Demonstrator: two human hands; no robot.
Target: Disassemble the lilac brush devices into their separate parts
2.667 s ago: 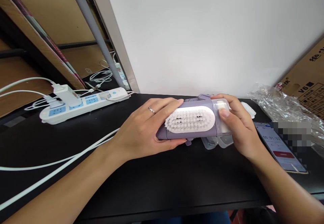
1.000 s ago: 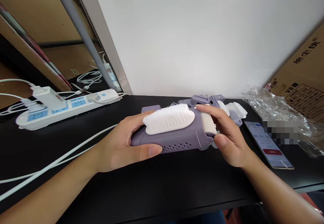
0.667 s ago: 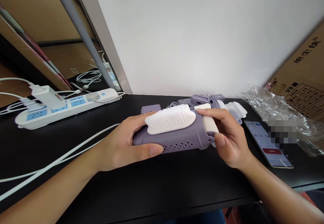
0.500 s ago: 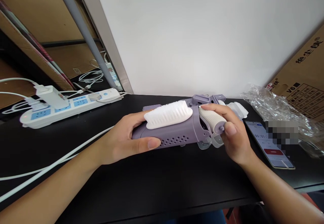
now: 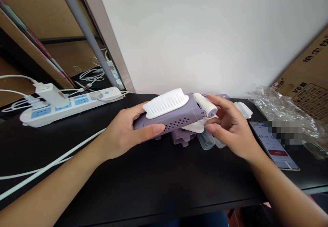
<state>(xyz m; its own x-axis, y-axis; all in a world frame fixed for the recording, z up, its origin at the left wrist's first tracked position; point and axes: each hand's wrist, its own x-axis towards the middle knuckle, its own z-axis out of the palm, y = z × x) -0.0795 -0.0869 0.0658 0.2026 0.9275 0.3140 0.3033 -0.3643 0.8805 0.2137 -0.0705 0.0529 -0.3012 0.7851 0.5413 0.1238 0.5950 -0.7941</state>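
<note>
I am holding the purple brush case (image 5: 176, 117) above the black table (image 5: 159, 182), near its middle, tilted with its right end raised. My left hand (image 5: 123, 134) is gripping its left end, thumb pressing on the perforated near side, fingers wrapping behind. A white bristle brush (image 5: 166, 103) is sitting on top. My right hand (image 5: 228, 131) is hovering at the right end with fingers spread apart, fingertips just touching the white roller (image 5: 206, 105) sticking out there. Below, clear plastic pieces (image 5: 208, 139) are lying on the table. A phone (image 5: 275, 146) is lying to the right, a power strip (image 5: 69, 105) far left.
</note>
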